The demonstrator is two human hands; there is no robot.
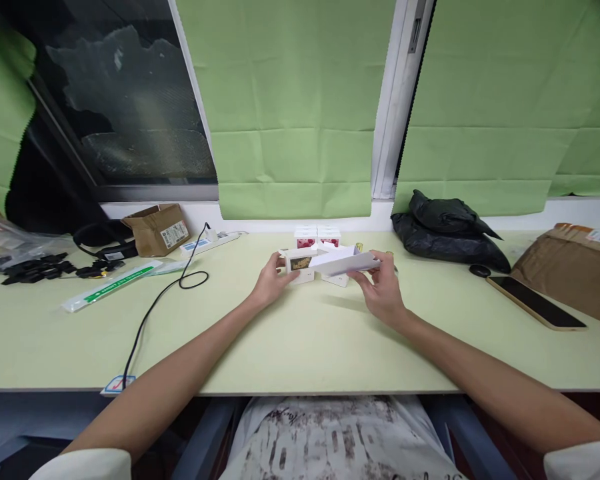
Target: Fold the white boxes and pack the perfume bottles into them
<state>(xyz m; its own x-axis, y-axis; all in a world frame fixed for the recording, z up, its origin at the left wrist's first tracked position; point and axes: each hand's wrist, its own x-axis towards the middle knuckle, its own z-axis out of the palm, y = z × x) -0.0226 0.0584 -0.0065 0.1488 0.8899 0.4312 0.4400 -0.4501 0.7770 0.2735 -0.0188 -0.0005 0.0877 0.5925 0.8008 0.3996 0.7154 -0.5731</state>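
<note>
My left hand [274, 280] grips a small white box [301, 265] with a dark and gold panel on its front, standing on the pale green desk [300, 340]. My right hand [380, 288] pinches a flat white lid or box tray [344, 261] and holds it tilted just above the desk, right of the small box. Behind them stand two white boxes with red patterns [317, 237]. Another white box part lies partly hidden under the raised piece.
A black bag [445, 232] and a phone [535, 301] lie at right beside a brown parcel [570, 267]. At left are a cardboard box [157, 228], a power strip [207, 243] with a black cable [155, 303], a long packet [111, 285] and black parts [40, 268].
</note>
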